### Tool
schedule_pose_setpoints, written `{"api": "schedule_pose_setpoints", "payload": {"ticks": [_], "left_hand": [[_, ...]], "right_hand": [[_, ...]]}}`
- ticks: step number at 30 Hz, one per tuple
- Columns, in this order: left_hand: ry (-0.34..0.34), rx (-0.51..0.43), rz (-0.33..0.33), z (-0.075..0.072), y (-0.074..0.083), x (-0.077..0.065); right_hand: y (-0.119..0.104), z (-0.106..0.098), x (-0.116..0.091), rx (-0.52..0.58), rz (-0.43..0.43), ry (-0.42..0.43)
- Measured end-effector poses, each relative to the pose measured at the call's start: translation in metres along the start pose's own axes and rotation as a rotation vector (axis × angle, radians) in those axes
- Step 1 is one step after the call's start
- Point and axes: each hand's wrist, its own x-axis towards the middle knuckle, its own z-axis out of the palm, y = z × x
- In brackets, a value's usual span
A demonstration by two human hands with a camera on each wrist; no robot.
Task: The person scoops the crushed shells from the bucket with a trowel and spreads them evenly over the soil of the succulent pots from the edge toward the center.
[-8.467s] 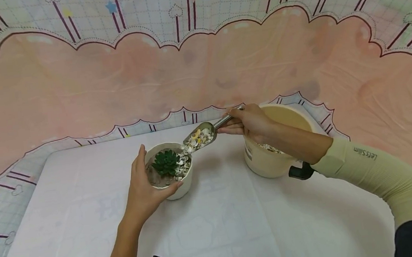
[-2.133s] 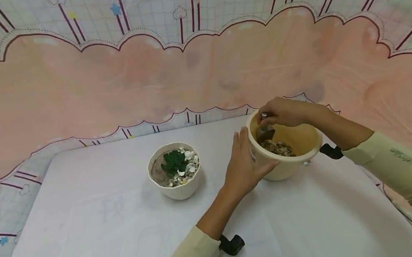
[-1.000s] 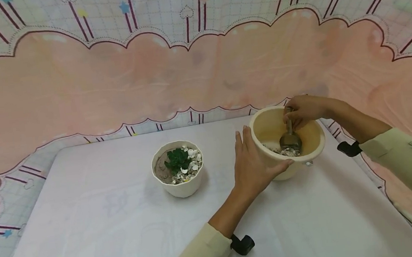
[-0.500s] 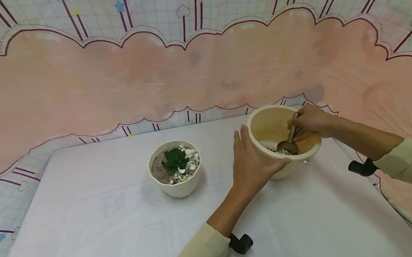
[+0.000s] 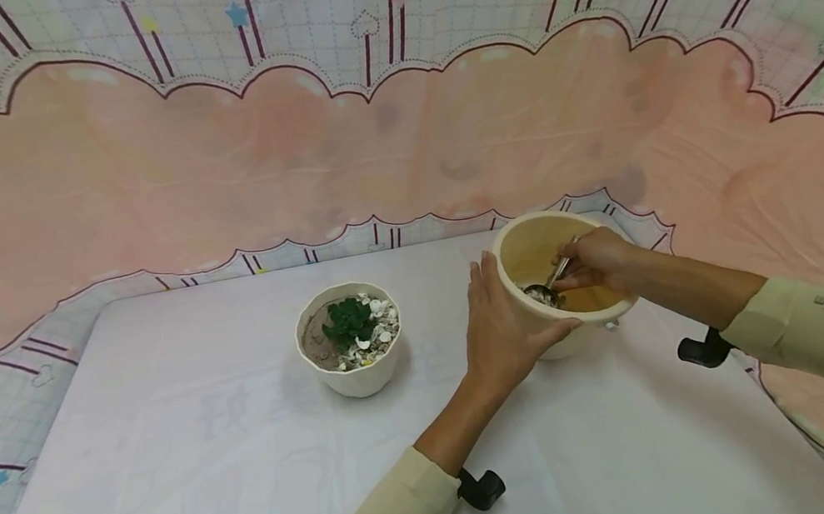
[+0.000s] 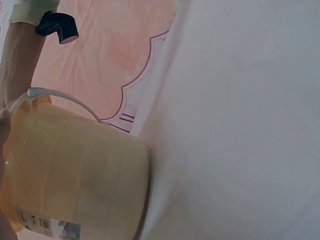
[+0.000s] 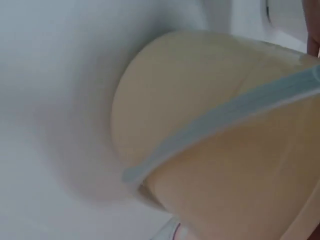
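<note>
A cream bucket (image 5: 530, 236) leans towards me at the right of the table, with pale stone chips inside. My left hand (image 5: 502, 323) holds its near left side, fingers spread up the wall and thumb along the front rim. My right hand (image 5: 593, 259) reaches in over the far right rim and grips the handle of a metal scoop (image 5: 562, 268). The scoop's bowl dips into the chips at the bucket's left side. Left of the bucket stands a white pot (image 5: 360, 380) with a green succulent (image 5: 349, 322), soil on its left and white chips on its right.
White cloth covers the table (image 5: 215, 462). A patterned peach curtain (image 5: 260, 172) hangs behind it. The bucket's grey carrying handle (image 7: 225, 117) hangs against its outside in the right wrist view, and a label (image 6: 47, 225) shows in the left wrist view.
My left hand has gone from the pot to the bucket, which now tilts. The scoop, earlier tipping chips into the pot, is back inside the bucket and has just shifted left.
</note>
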Motion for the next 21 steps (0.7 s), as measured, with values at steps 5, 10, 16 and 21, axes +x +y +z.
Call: {"api": "schedule_pose_setpoints", "payload": {"ticks": [5, 10, 16, 21], "left_hand": [[0.014, 0.040, 0.020, 0.002, 0.000, 0.000], [0.007, 0.042, 0.010, 0.000, 0.000, 0.001], [0.013, 0.060, 0.025, 0.001, 0.000, -0.002], [0.023, 0.077, 0.040, -0.002, -0.001, -0.005]], "right_hand": [[0.005, -0.004, 0.004, 0.010, -0.008, -0.031], [0.003, -0.010, 0.012, -0.206, -0.041, -0.079], [0.006, -0.015, 0.013, -0.185, -0.047, -0.150], [0.003, -0.013, 0.006, -0.082, -0.037, -0.158]]}}
